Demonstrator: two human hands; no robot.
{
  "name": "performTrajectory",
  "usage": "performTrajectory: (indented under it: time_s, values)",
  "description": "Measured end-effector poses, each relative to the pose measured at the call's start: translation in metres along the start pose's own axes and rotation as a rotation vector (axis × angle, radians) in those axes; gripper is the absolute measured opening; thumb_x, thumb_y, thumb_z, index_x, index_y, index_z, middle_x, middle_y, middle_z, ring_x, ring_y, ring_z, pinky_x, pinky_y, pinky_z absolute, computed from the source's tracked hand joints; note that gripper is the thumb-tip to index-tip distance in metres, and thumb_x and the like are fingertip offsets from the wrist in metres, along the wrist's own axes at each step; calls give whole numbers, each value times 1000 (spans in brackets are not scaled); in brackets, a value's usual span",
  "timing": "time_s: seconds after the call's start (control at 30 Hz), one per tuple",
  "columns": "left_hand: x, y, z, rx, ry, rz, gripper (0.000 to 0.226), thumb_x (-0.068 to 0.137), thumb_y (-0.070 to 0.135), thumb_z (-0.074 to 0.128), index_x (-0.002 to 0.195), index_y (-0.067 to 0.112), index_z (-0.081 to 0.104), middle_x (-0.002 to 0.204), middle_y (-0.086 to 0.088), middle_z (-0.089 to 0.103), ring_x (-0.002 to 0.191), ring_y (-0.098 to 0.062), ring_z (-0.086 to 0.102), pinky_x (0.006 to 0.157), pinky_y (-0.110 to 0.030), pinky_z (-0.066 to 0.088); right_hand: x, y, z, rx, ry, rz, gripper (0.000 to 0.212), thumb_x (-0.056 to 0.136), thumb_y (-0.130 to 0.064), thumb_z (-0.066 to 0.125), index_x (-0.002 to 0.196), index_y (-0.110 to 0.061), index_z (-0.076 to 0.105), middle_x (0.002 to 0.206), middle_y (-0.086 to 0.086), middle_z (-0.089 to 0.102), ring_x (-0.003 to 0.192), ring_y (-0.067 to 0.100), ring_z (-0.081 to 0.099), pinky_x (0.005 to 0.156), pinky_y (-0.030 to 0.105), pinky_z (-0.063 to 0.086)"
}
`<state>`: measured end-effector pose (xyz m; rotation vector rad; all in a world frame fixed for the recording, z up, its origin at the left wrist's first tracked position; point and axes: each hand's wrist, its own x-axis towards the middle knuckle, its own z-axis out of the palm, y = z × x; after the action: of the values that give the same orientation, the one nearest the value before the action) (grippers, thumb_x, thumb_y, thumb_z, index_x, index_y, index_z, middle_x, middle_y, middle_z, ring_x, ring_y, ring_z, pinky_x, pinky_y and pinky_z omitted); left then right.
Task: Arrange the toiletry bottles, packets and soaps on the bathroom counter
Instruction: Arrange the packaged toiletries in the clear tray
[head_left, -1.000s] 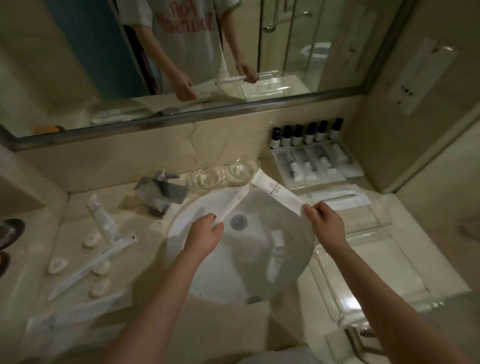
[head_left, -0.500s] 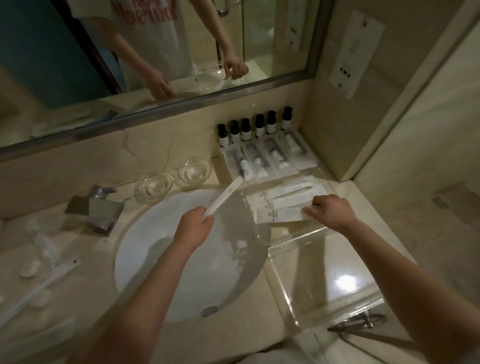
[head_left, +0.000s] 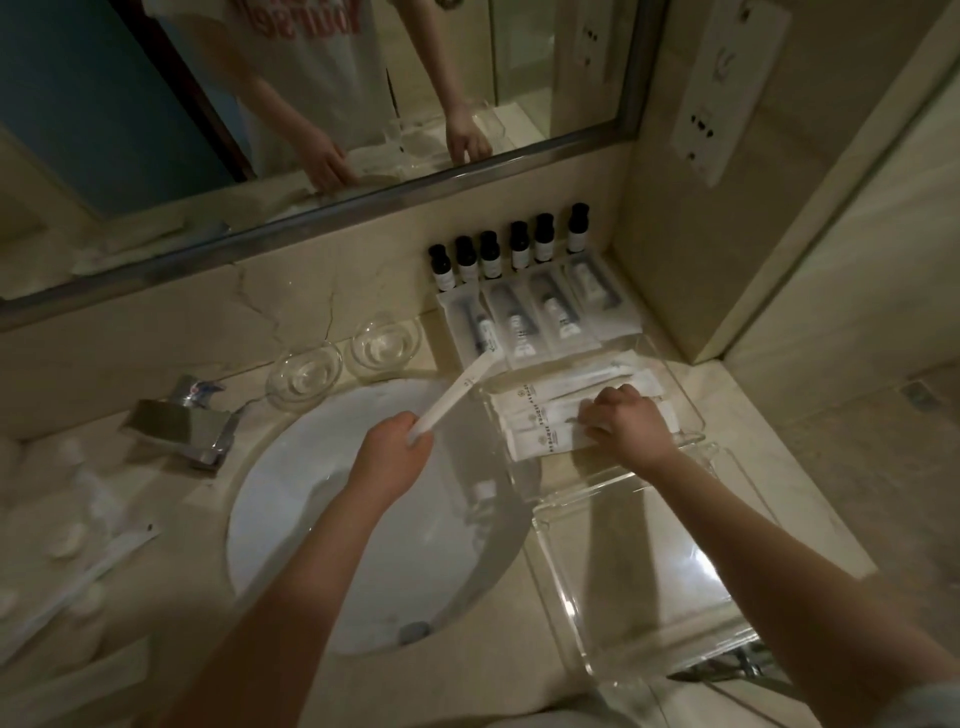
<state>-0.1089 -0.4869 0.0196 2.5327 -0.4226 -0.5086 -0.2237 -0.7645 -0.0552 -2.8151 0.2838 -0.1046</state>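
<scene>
Head view: left hand (head_left: 392, 452) pinches the slim packet (head_left: 457, 397) over the sink (head_left: 311, 519), long axis pointing up-right toward the stacked packets (head_left: 545, 421) on the clear tray (head_left: 693, 421), which the right hand (head_left: 631, 428) grips with curled fingers

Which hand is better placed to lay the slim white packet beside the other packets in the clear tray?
Left. The left hand grips the slim packet, whose far end nearly reaches the packets in the clear tray. The right hand is occupied, fingers curled on those packets.
</scene>
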Motion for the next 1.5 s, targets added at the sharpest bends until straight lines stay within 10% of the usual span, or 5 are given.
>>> performTrajectory:
  time_s: [0.57, 0.77, 0.93, 1.23, 1.5]
  values:
    - [4, 11, 2, 20, -92, 30, 22, 91, 18, 53, 96, 0, 63, 82, -11, 60, 77, -29, 59, 66, -30, 41, 11, -2, 9, 46, 91, -106, 25, 55, -9, 85, 76, -20, 76, 69, 4, 65, 63, 32, 59, 50, 30, 51]
    - [11, 45, -1, -102, -388, -20, 6, 85, 14, 57, 85, 14, 63, 68, 1, 66, 55, -8, 62, 43, -17, 41, 15, -47, -37, 756, 102, 189, 45, 88, -29, 63, 131, -26, 49, 108, -5, 54, 87, 14, 56, 70, 23, 48]
    - [16, 70, 7, -204, -646, 7, 12, 87, 12, 60, 98, 7, 61, 81, -4, 70, 59, -11, 66, 57, -20, 52, 20, -55, -56, 1051, 62, 298, 6, 89, -7, 58, 89, -13, 59, 77, 1, 55, 62, 15, 52, 52, 22, 45]
    - [12, 73, 57, 73, -372, 202, 55, 79, 16, 69, 127, 18, 43, 122, -7, 52, 106, -24, 55, 89, -28, 45, -3, 9, -48, 694, 221, 723, 9, 84, -12, 58, 93, -15, 61, 87, 10, 61, 76, 24, 55, 72, 32, 45]
    - [2, 70, 94, 304, -389, 360, 37, 87, 25, 58, 122, 13, 54, 124, -9, 59, 113, -27, 56, 91, -32, 46, -25, 21, -32, 121, 25, 545, 28, 85, -10, 53, 113, -4, 56, 106, 19, 63, 100, 37, 56, 75, 37, 46]
